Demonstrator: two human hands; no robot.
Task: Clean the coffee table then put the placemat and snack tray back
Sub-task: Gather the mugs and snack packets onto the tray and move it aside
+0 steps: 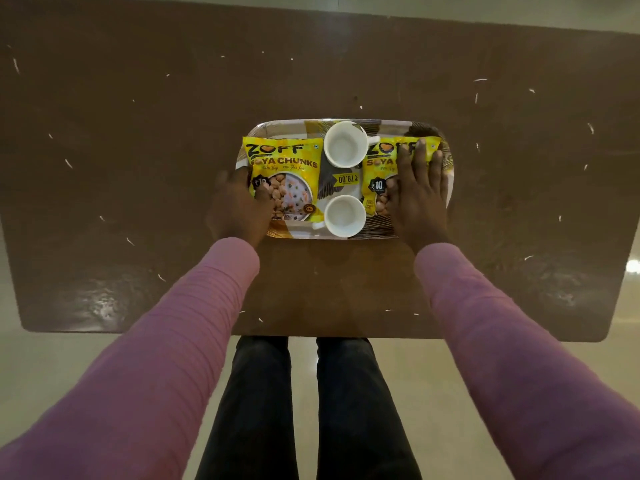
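Head view: left hand (239, 202) grips snack tray (294, 232) left edge; right hand (419, 192) lies flat, fingers straight, on right packet (381, 159).

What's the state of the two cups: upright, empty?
Upright and empty: far cup and near cup on the tray both show open mouths with bare white insides.
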